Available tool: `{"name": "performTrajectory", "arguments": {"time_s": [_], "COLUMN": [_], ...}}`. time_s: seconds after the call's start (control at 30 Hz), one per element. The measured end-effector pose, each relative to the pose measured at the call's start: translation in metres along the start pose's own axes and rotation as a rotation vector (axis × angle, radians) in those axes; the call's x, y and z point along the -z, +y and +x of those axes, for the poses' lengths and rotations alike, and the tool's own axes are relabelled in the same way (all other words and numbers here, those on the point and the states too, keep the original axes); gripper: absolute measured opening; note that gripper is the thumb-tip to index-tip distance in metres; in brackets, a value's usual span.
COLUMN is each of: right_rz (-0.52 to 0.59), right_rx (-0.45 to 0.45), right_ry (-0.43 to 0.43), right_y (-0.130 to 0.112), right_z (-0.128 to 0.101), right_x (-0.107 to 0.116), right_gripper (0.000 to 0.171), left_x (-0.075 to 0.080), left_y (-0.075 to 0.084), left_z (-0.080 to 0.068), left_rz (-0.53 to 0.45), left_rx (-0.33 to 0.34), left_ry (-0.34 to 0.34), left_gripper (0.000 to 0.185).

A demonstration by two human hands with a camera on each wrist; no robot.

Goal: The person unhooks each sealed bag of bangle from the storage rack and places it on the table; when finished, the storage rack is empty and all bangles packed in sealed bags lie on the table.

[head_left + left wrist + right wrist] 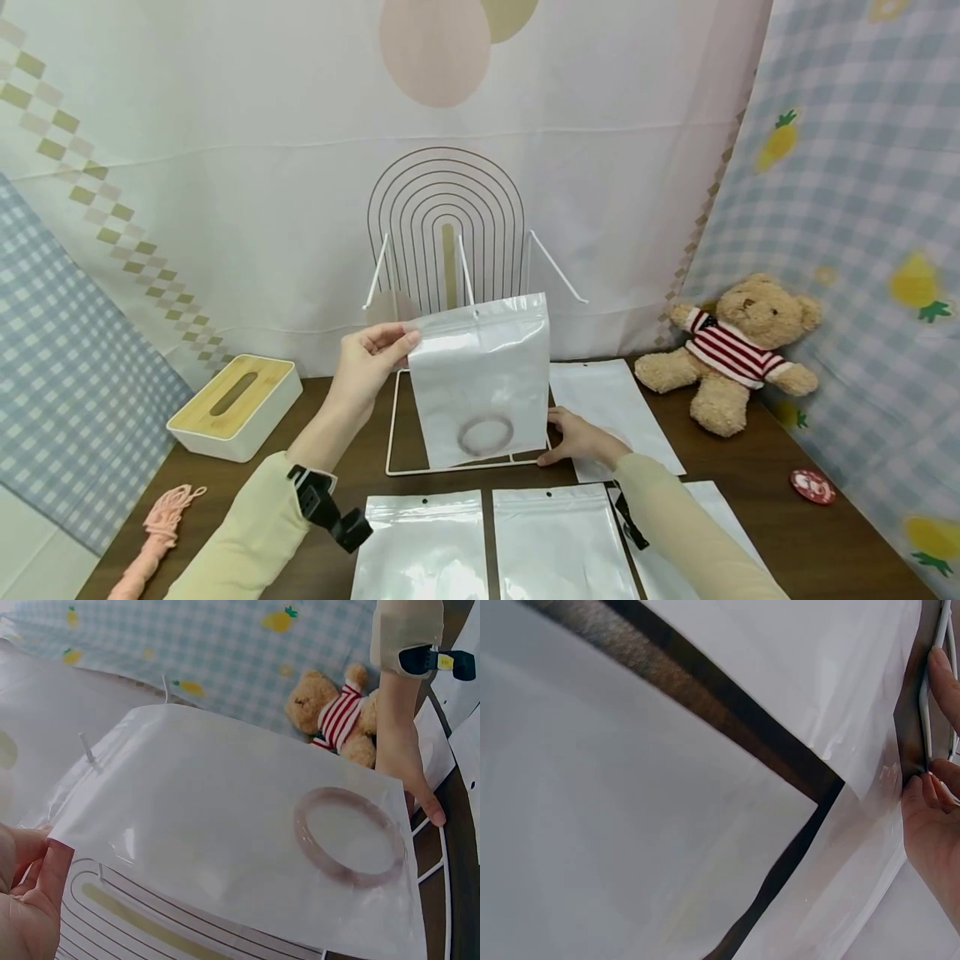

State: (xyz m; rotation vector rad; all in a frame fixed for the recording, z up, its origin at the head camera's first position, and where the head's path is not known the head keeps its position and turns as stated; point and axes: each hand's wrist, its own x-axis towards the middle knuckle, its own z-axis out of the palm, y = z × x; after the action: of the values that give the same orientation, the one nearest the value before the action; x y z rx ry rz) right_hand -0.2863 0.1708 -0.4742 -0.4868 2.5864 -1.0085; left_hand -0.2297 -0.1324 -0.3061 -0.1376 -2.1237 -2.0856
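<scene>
Left hand: pinches the top left corner of the pouch between thumb and fingers, holding it upright over the rack.
Pouch: white with a clear face, at the centre of the table, its hang hole on the rack's middle peg. Its lower edge sits just above the rack's base wire.
Bangle: a pale ring, lying loose in the pouch's bottom.
Right hand: fingers lie fairly straight at the pouch's lower right corner, their tips touching the base wire; they do not appear to curl round anything.
Rack: white wire frame with three pegs slanting up toward the near side; the left and right pegs are bare.
Technique, judged: keep the pinch close to the hang hole so that the film does not buckle. Steady the lower corner with the right hand so that the bangle's weight does not swing the pouch. Slide the hole down along the peg's slope and avoid pulling sideways, which could tear it.
Risk, judged: the rack looks light; the right hand on the base wire should keep it from tipping.
Spare pouches: several lie flat on the near and right parts of the table.
Surroundings: a tissue box at far left, a teddy bear at far right.
</scene>
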Motion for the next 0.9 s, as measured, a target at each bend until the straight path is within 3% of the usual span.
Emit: {"name": "performTrajectory", "arguments": {"time_s": [0.23,0.4,0.53,0.63,0.73,0.9], "right_rz": [-0.003,-0.022,-0.029,-0.021,-0.027,-0.017], "right_rx": [-0.023,-0.016,0.008,0.033,0.037,0.006], "right_ry": [-0.007,-0.01,-0.016,-0.027,-0.026,-0.015], "right_y": [-0.002,0.002,0.003,0.002,0.001,0.003], "right_z": [-0.001,0.002,0.002,0.001,0.001,0.001], "right_x": [-0.002,-0.002,-0.002,-0.004,-0.004,-0.002], "right_gripper": [0.08,0.086,0.089,0.091,0.092,0.092], "left_x": [0.007,0.017,0.035,0.059,0.094,0.172], "left_y": [0.005,0.013,0.015,0.014,0.01,-0.001], "left_z": [-0.015,-0.028,-0.041,-0.059,-0.081,-0.12], "left_rz": [-0.035,-0.053,-0.1,-0.14,-0.111,0.063], "left_rx": [-0.021,-0.033,-0.105,-0.182,-0.236,-0.162], "left_ry": [-0.007,0.017,0.005,-0.017,-0.019,-0.058], "left_gripper": [0.007,0.017,0.022,0.026,0.027,0.028]}}
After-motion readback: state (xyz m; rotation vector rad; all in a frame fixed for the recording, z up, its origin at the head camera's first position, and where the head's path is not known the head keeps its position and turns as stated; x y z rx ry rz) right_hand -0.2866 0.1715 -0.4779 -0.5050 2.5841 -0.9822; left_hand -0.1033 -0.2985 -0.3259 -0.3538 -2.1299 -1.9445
